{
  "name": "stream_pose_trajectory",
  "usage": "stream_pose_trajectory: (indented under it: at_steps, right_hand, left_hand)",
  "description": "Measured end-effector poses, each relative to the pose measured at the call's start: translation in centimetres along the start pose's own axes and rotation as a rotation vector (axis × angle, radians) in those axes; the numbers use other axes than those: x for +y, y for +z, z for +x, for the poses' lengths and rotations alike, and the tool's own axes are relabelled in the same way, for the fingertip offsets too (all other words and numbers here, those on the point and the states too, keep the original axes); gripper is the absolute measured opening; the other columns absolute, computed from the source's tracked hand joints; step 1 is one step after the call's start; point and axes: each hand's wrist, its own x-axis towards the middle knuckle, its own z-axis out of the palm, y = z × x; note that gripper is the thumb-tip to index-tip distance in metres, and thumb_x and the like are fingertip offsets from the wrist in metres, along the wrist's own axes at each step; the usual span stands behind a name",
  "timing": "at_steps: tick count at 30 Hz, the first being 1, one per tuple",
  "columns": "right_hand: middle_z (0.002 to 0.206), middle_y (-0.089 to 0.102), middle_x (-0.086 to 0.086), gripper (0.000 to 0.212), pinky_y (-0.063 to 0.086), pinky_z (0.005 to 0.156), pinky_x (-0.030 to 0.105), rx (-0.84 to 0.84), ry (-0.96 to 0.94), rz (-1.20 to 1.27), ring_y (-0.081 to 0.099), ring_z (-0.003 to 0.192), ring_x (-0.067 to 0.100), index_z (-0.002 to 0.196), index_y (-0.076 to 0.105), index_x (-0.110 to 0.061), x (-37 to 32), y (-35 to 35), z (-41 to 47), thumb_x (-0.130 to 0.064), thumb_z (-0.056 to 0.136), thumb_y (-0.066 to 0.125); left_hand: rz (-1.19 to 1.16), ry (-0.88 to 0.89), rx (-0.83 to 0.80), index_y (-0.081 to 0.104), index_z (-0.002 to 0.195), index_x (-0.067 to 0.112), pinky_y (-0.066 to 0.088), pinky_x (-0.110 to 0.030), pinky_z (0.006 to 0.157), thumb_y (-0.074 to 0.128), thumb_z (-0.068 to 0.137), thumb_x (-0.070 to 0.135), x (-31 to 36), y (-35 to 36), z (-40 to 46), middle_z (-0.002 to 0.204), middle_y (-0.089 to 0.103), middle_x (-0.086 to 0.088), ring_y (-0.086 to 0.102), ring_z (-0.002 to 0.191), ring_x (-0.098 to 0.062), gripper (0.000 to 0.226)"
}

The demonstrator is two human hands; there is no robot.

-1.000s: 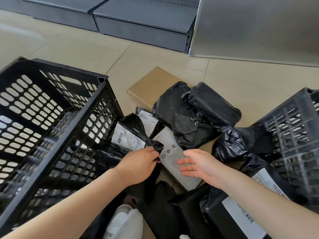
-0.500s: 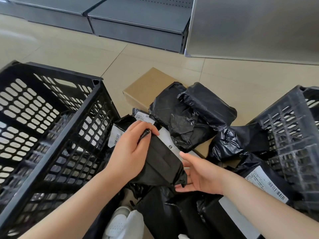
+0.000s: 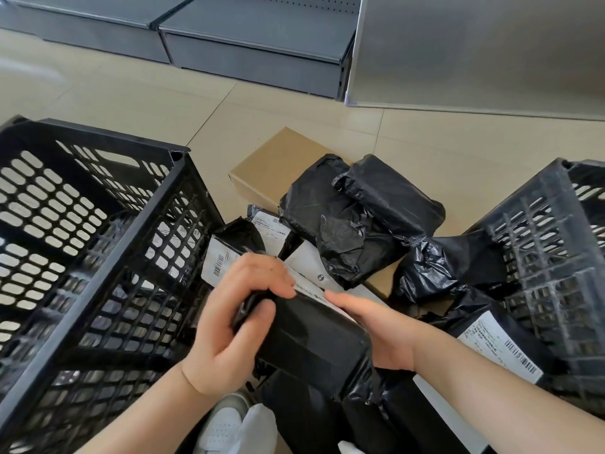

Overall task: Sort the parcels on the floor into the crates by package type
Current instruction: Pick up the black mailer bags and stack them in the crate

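Note:
A black plastic-wrapped parcel (image 3: 314,335) with a white label on its far edge is lifted above the pile. My left hand (image 3: 235,319) grips its left end, thumb on top and fingers curled over the far edge. My right hand (image 3: 376,332) holds its right side, fingers lying along the label edge. On the floor behind lie several black bag parcels (image 3: 357,221), a brown cardboard box (image 3: 271,168) and a white flat mailer (image 3: 311,263). A black slatted crate (image 3: 82,257) stands at the left, a second black crate (image 3: 556,244) at the right.
More labelled black parcels lie at the lower right (image 3: 491,342) and next to the left crate (image 3: 226,257). A white shoe (image 3: 222,424) shows at the bottom edge. Grey shelf bases (image 3: 255,37) and a metal panel (image 3: 474,50) line the far side of the tiled floor.
My left hand lifted the black parcel from the pile and turned it toward me. My right hand moved from hovering open to holding the parcel's right side.

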Motion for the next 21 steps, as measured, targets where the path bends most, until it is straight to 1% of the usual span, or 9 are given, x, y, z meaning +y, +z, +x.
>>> stream_pose_trajectory:
  at_steps: [2, 5, 7, 10, 12, 13, 16, 19, 21]
  right_hand:
    - [0.109, 0.076, 0.006, 0.045, 0.057, 0.076, 0.029, -0.001, -0.018, 0.013, 0.075, 0.093, 0.017, 0.124, 0.063, -0.016, 0.3, -0.3, 0.1, -0.043, 0.089, 0.055]
    - [0.118, 0.073, 0.01, 0.045, 0.054, 0.087, 0.034, 0.047, -0.076, 0.124, 0.073, 0.1, 0.022, 0.126, 0.065, -0.016, 0.6, -0.8, 0.4, -0.041, 0.089, 0.059]
    - [0.125, 0.07, 0.011, 0.046, 0.052, 0.094, 0.038, 0.087, -0.155, 0.16, 0.068, 0.112, 0.026, 0.131, 0.063, -0.017, 0.7, -1.2, 1.1, -0.039, 0.091, 0.059]
    - [0.126, 0.07, 0.008, 0.044, 0.058, 0.085, 0.04, 0.185, -0.322, 0.129, 0.067, 0.116, 0.027, 0.138, 0.055, -0.021, 0.7, -1.8, 2.2, -0.035, 0.096, 0.056]
    - [0.121, 0.072, 0.005, 0.04, 0.06, 0.077, 0.041, 0.257, -0.419, 0.123, 0.071, 0.109, 0.026, 0.138, 0.051, -0.026, 0.5, -2.1, 2.6, -0.031, 0.099, 0.057]
    - [0.117, 0.074, 0.003, 0.039, 0.06, 0.074, 0.041, 0.295, -0.453, 0.118, 0.073, 0.102, 0.024, 0.137, 0.051, -0.028, 0.4, -2.0, 2.6, -0.029, 0.098, 0.058]
    - [0.109, 0.076, -0.003, 0.046, 0.061, 0.075, 0.045, 0.397, -0.541, 0.065, 0.075, 0.092, 0.019, 0.136, 0.047, -0.033, 0.3, -2.3, 2.8, -0.023, 0.094, 0.065]
    - [0.12, 0.071, -0.003, 0.057, 0.06, 0.08, 0.043, 0.452, -0.618, -0.022, 0.073, 0.099, 0.017, 0.139, 0.042, -0.038, 0.1, -2.3, 2.5, -0.021, 0.092, 0.068]
    - [0.121, 0.07, -0.005, 0.061, 0.06, 0.078, 0.036, 0.46, -0.659, -0.053, 0.072, 0.102, 0.014, 0.142, 0.039, -0.038, 0.0, -2.1, 2.5, -0.019, 0.092, 0.068]
  left_hand:
    - [-0.077, -0.05, -0.06, 0.06, 0.094, 0.006, 0.046, -0.053, 0.086, 0.046, 0.089, 0.013, 0.5, 0.9, 0.4, 0.1, 0.058, -0.007, 0.058, 0.097, -0.035, 0.016]
    - [-0.131, -0.137, -0.138, 0.06, 0.093, 0.002, 0.044, -0.047, 0.09, 0.047, 0.097, 0.034, -0.3, 1.2, 0.7, 0.098, 0.057, -0.01, 0.055, 0.099, -0.037, 0.035]
    - [-0.221, -0.239, -0.113, 0.061, 0.093, 0.001, 0.04, -0.043, 0.102, 0.047, 0.095, 0.028, -1.1, 1.3, 0.0, 0.099, 0.06, -0.011, 0.055, 0.11, -0.036, 0.03]
    - [-0.286, -0.415, -0.04, 0.064, 0.1, 0.004, 0.034, -0.043, 0.112, 0.048, 0.09, 0.025, -2.6, 1.6, -0.8, 0.121, 0.064, -0.005, 0.047, 0.133, -0.025, 0.028]
    - [-0.35, -0.557, 0.025, 0.066, 0.113, 0.014, 0.036, -0.049, 0.111, 0.053, 0.086, 0.025, -3.3, 1.5, -1.3, 0.136, 0.058, 0.0, 0.045, 0.136, -0.02, 0.032]
    - [-0.398, -0.631, 0.049, 0.064, 0.12, 0.022, 0.038, -0.049, 0.109, 0.054, 0.084, 0.021, -3.5, 1.4, -1.4, 0.139, 0.056, 0.004, 0.046, 0.136, -0.017, 0.037]
    - [-0.502, -0.834, 0.09, 0.057, 0.132, 0.035, 0.045, -0.036, 0.099, 0.05, 0.082, 0.011, -4.1, 1.3, -1.4, 0.133, 0.06, 0.017, 0.052, 0.128, -0.004, 0.056]
    - [-0.514, -1.029, 0.089, 0.057, 0.128, 0.037, 0.053, -0.031, 0.085, 0.046, 0.095, 0.009, -4.9, 1.2, -1.8, 0.123, 0.066, 0.019, 0.061, 0.116, -0.006, 0.044]
    - [-0.53, -1.12, 0.078, 0.057, 0.128, 0.037, 0.055, -0.04, 0.092, 0.057, 0.095, 0.025, -5.3, 1.3, -2.3, 0.122, 0.068, 0.011, 0.063, 0.116, -0.012, 0.035]
